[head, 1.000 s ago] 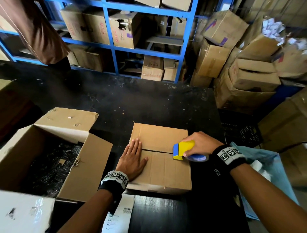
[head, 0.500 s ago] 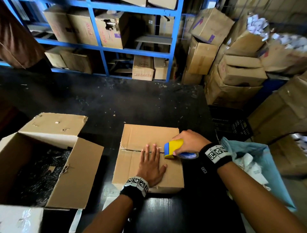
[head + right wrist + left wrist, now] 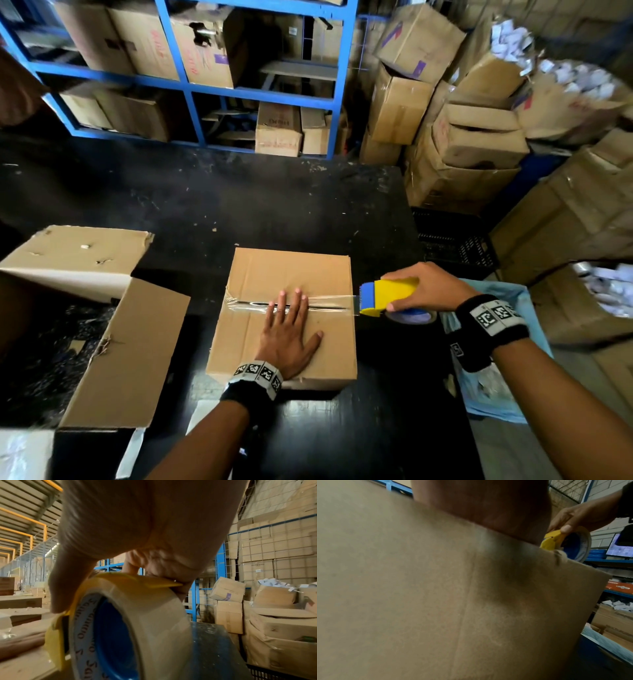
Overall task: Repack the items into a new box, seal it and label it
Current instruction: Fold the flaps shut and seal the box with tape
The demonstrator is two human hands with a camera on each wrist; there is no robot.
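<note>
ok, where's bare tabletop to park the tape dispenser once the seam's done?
Bare patches of table: beyond the closed box, toward the blue rack; also between it and the near edge. Crowded: the left, where the open box sits; the right edge, bordered by the blue bag.

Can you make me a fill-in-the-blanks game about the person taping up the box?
1. The right hand grips a yellow and blue tape ____.
2. The left hand lies ____ on top of the closed box.
3. Clear tape runs along the box's middle ____.
4. The bigger box to the left stands ____.

Missing words: dispenser; flat; seam; open
</note>
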